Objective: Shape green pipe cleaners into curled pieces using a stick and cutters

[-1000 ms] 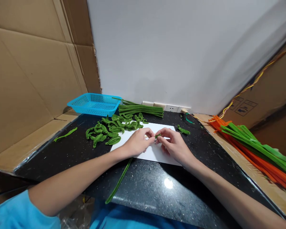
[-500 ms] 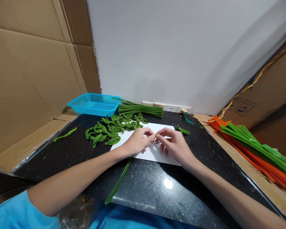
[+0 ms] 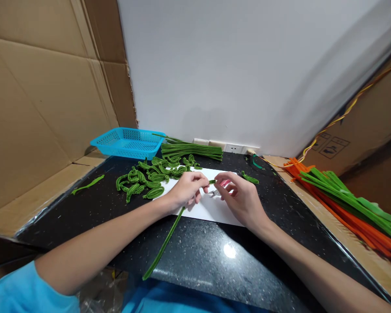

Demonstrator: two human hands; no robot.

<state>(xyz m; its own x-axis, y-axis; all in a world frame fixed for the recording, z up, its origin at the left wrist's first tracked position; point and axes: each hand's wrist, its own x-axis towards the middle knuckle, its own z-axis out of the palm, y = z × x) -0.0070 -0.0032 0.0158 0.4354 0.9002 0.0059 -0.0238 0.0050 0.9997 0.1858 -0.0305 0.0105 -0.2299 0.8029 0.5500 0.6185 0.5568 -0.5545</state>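
A green pipe cleaner (image 3: 164, 245) runs up from the near edge of the counter to my left hand (image 3: 190, 190), whose fingers are closed on it. Its short end shows between my hands. At that end, my right hand (image 3: 239, 195) has thumb and forefinger pinched on the tip. Under the right hand, on a white sheet of paper (image 3: 202, 211), lies a small metal tool with red handles (image 3: 226, 183), partly hidden by the fingers. Left of the sheet sits a pile of looped green pipe-cleaner pieces (image 3: 141, 178).
Behind the pile stand a blue perforated basket (image 3: 127, 150) and a bundle of straight green pipe cleaners (image 3: 192, 151). One looped piece (image 3: 249, 178) lies right of the paper. Orange and bright green strips (image 3: 348, 204) rest on cardboard at right. A socket strip (image 3: 234, 148) lines the wall.
My hands have moved slightly apart, so a short green end of the pipe cleaner now shows between them. The red handles have come into view beneath my right hand.
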